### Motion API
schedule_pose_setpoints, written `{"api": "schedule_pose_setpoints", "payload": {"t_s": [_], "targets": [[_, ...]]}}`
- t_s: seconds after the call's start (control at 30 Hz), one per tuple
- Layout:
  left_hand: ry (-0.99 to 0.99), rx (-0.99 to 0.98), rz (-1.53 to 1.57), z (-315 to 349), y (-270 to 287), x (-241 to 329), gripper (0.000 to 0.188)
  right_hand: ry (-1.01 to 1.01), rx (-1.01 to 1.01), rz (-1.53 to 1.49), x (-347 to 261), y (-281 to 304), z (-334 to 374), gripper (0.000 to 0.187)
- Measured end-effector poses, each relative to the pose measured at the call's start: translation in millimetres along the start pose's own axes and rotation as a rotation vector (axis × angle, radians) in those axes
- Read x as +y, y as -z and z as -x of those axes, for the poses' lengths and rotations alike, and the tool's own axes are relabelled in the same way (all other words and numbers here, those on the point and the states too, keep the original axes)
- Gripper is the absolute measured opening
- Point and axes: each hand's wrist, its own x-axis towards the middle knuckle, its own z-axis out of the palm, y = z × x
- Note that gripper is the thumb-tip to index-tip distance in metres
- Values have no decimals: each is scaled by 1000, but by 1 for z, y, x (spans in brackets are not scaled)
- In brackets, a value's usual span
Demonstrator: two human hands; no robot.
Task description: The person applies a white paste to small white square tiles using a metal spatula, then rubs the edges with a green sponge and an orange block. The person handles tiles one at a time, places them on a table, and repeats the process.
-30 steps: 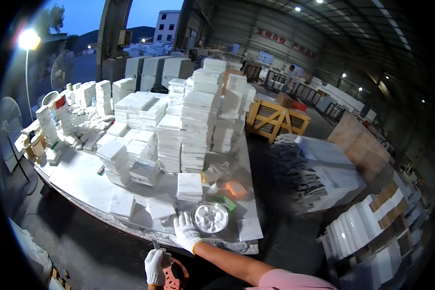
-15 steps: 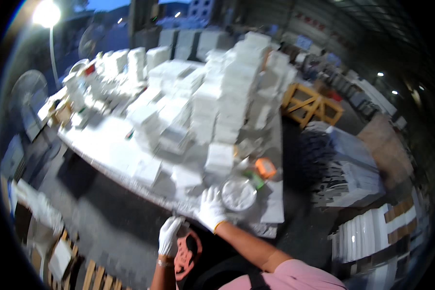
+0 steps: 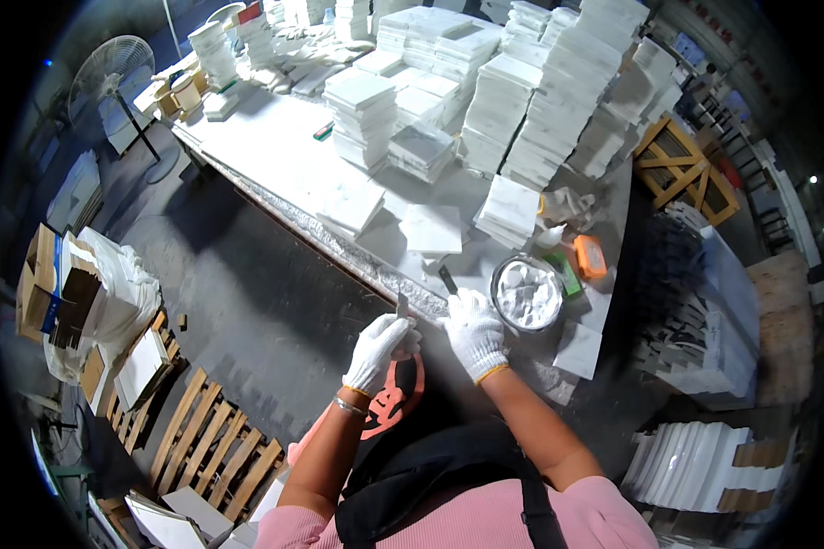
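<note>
My left hand [image 3: 378,351], in a white glove, is closed around a small thin pale piece [image 3: 402,306] at the table's front edge. The gloved right hand [image 3: 473,335] grips a small flat-bladed tool [image 3: 448,280], probably a putty knife, whose dark blade points away from me; its handle is hidden in the fingers. Close to the right of that hand sits a round clear bowl [image 3: 495,309] with white lumpy material in it. Just beyond the hands, a square white marble tile [image 3: 432,229] lies flat, and a short stack of tiles [image 3: 508,211] stands beside it.
Tall stacks of marble tiles [image 3: 558,101] fill the table's far side. An orange box [image 3: 590,256] and a green box [image 3: 566,273] stand past the bowl. Wooden pallets [image 3: 215,435] lie on the floor at left, a fan [image 3: 114,78] farther back. Stacked slabs [image 3: 705,311] stand at right.
My right hand, spread beside the bowl before, is now closed on the flat-bladed tool. The left hand remains near the table edge. The view has shifted, bringing the table's front closer.
</note>
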Motion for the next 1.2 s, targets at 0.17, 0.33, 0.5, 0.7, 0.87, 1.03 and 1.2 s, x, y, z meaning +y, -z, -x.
{"api": "schedule_pose_setpoints", "payload": {"t_s": [0.17,0.33,0.5,0.7,0.87,1.03,1.2], "targets": [[65,-4,-31,0,-5,3,28,47,54,16,8,-8,3,12],[53,-19,-62,2,-7,4,28,121,209,2,13,-9,2,12],[55,35,-47,7,-6,-1,29,23,118,34,8,6,-4,18],[36,-11,18,10,-24,8,34,-295,-120,-1024,19,33,27,37],[90,-185,-32,11,-48,18,38,-563,-403,-1386,32,69,51,39],[128,-181,-102,10,-70,3,34,-613,-365,-1381,41,78,75,36],[137,-163,-91,10,-87,-27,32,-435,-183,-1095,29,81,100,40]]}}
